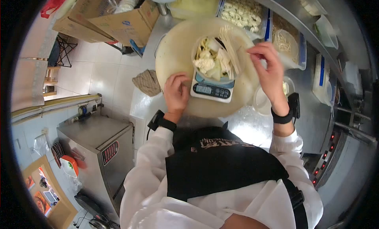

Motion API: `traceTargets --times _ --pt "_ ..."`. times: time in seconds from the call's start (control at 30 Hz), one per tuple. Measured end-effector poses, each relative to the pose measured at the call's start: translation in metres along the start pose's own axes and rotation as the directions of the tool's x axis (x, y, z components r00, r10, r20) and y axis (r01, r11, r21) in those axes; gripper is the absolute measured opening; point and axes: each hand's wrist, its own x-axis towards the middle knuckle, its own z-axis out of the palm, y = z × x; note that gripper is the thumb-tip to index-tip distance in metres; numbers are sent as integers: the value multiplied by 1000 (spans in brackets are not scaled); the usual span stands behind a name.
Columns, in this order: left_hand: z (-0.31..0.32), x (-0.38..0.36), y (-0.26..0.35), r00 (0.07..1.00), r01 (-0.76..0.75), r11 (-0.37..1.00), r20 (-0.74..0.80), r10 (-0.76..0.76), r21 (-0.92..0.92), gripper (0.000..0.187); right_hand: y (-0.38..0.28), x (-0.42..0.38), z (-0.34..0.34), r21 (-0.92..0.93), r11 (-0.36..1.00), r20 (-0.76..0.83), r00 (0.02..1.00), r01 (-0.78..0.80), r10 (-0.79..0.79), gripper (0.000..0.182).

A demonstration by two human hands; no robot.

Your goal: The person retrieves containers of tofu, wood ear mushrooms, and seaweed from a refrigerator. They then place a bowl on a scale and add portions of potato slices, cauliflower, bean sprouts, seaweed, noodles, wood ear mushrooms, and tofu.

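Observation:
A clear bowl (194,55) of cut vegetables sits on a white digital kitchen scale (211,95) with a lit display. In the bowl are cauliflower pieces (205,63), pale leafy chunks and long thin cream-coloured sticks (229,43) that lean over its right side. The scale rests on a large round chopping board (173,43). My left hand (177,93) lies at the board's left edge beside the scale, fingers loosely bent, with nothing seen in it. Raised to the right of the bowl, my right hand (270,69) has thumb and fingers pinched together; what they hold, if anything, is too small to name.
A brown cloth (147,82) lies left of the board. Along the back stand a tub of cauliflower (241,14), a yellowish tub (193,5) and a tub with noodle-like strands (286,43). Cardboard boxes (118,22) are at upper left. Round containers (261,100) sit by my right forearm.

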Motion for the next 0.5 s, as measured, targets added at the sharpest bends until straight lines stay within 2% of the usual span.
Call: traceTargets --times 0.07,0.1,0.17,0.2,0.23,0.27,0.4,0.47,0.5 --pt "1 -3 -2 999 44 998 -6 -44 -35 23 10 -41 -6 43 981 -155 969 -187 191 7" --pt "2 -4 -3 997 70 996 -29 -72 -63 24 10 -62 -3 40 977 -149 966 -207 211 7" --pt "4 -5 -6 998 65 996 -23 -67 -62 24 10 -107 7 274 879 -201 870 -391 450 5" --pt "5 -4 -7 998 47 997 -33 -49 -55 25 15 -131 11 273 872 -200 863 -405 464 5" --pt "5 -5 -6 999 28 998 -42 -30 -48 25 22 -156 15 291 831 -110 846 -474 521 5" --pt "5 -6 -3 995 92 991 -26 -95 -93 26 27 -178 20 304 786 -22 821 -538 570 6" --pt "6 -5 -5 997 78 991 -16 -80 -111 26 37 -223 31 250 728 -21 748 -638 663 8" --pt "7 -7 -7 996 91 990 -16 -93 -112 26 47 -238 26 96 693 -29 694 -714 719 9" --pt "8 -8 -9 995 98 989 -6 -99 -110 26 53 -245 24 136 668 -32 671 -731 741 10"
